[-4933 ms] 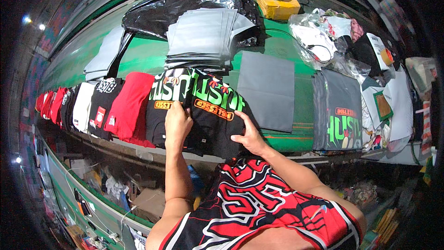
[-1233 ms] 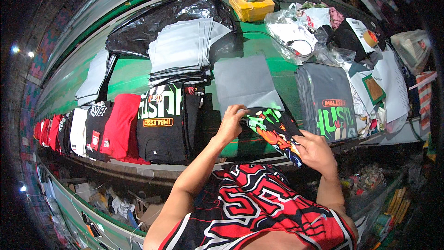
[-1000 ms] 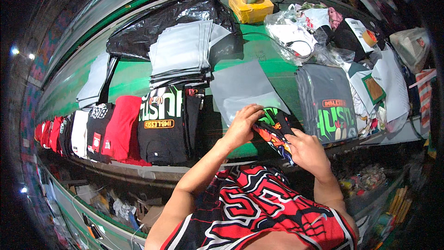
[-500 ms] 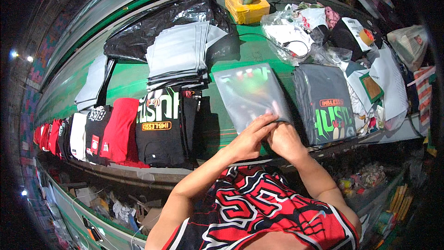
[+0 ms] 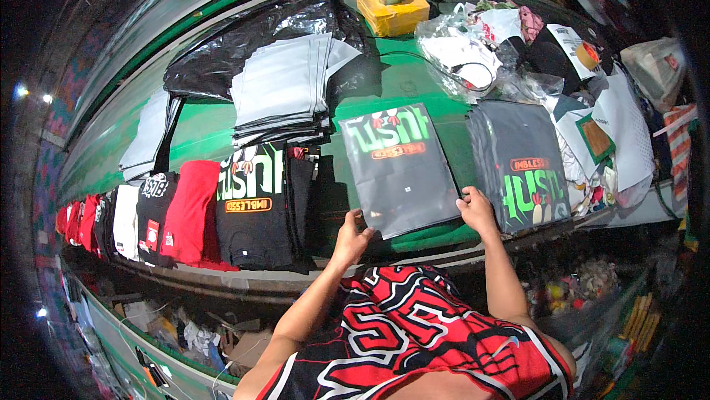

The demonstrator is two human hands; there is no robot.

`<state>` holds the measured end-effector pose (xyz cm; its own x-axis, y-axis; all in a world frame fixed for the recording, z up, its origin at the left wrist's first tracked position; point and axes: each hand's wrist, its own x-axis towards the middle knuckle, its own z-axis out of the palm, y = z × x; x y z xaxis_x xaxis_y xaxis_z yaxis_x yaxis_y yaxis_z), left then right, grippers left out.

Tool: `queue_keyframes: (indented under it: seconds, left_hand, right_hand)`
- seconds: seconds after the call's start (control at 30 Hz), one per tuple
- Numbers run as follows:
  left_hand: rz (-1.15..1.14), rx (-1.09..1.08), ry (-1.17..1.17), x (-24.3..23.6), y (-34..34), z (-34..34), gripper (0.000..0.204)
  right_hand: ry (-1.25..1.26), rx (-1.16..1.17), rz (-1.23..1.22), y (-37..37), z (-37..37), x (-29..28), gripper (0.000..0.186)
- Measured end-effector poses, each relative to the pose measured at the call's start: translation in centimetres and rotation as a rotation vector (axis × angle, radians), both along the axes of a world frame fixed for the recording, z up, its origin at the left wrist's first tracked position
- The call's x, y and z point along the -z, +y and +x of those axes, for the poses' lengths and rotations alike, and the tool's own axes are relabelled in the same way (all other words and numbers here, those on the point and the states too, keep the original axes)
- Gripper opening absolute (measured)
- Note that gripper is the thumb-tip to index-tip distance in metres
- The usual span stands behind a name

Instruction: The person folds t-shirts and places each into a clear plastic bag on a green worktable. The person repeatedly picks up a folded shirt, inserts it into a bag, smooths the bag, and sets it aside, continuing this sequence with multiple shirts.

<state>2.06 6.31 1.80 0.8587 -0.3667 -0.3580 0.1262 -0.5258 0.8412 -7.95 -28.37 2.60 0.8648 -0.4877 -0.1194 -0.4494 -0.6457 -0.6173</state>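
Lying flat on the green counter (image 5: pixel 403 78) between the two hands is a smooth, translucent grey plastic bag (image 5: pixel 425 215), rectangular and slightly glossy, its near edge level with the fingertips. The left hand (image 5: pixel 353 237) is just beside its near left corner, thumb held apart from the fingers; the right hand (image 5: pixel 477 209) is at the near right corner, fingers curled, with a small gap between thumb and forefinger. I cannot tell whether either touches the plastic.

Inside the bag, a folded dark shirt (image 5: pixel 388 133) shows through, with green and white lettering and an orange panel across the end farthest from the hands.

Just right of the right hand, a stack of similar bagged shirts (image 5: pixel 525 170) crowds that side. To the left hand's left stand folded black shirts (image 5: pixel 251 211) bearing the same print, then soft red shirts (image 5: pixel 194 211) and a row of white, black and red cloth. Beyond the left hand, thin pale-grey sheets (image 5: pixel 281 82) fan out against crinkled, shiny black plastic (image 5: pixel 296 11). Farther from both hands sits a yellow box (image 5: pixel 392 15); beyond the right hand lies crumpled clear plastic (image 5: pixel 462 52) around white material.
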Motion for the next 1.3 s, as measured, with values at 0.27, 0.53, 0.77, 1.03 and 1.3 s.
queue_keyframes:
  seconds: [0.27, 0.53, 0.77, 1.03, 1.3]
  left_hand:
    - [-0.309, -0.247, 0.256, -2.3, -3.3, 4.6, 0.073]
    - [-0.611, -0.189, -0.199, -16.8, -5.6, 11.8, 0.049]
    - [-0.162, -0.067, -0.576, -10.6, -0.1, 1.6, 0.039]
    - [0.142, 0.075, -0.470, -4.0, 4.2, -0.5, 0.030]
    - [0.241, 0.235, -0.689, -1.3, -6.7, 6.8, 0.040]
  right_hand:
    - [0.067, 0.106, 0.654, -1.7, 4.3, -1.9, 0.067]
    - [-0.719, 0.018, 0.502, -0.5, 11.4, -15.2, 0.035]
    - [-0.790, 0.129, 0.498, 3.7, 0.7, -6.6, 0.024]
    - [-0.312, -0.003, -0.143, 6.7, -6.5, 0.4, 0.034]
    - [-0.445, -0.239, -0.256, 9.2, 5.6, -2.2, 0.026]
